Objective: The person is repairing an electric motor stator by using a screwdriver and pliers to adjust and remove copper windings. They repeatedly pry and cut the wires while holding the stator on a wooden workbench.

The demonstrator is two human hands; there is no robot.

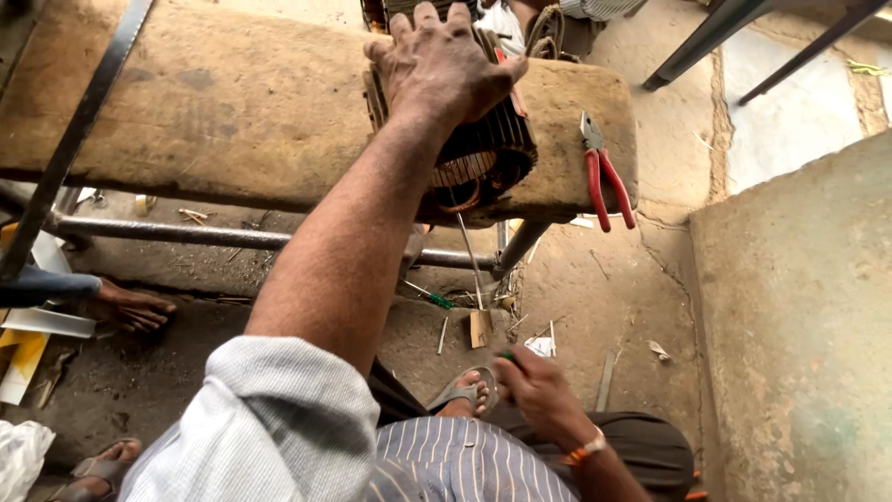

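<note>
Left hand (444,67) fingers spread flat over motor stator (483,153), right hand (539,390) fingers pinched on green-tipped tool (507,356).

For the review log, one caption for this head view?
Left hand presses a motor stator on a wooden bench; red pliers lie beside.

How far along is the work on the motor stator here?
Done: stator sits on the wooden bench, windings still in. In hand: left hand presses it; right hand grips a small green-tipped tool low by the knee. Left: pliers lie unused beside it.
</note>
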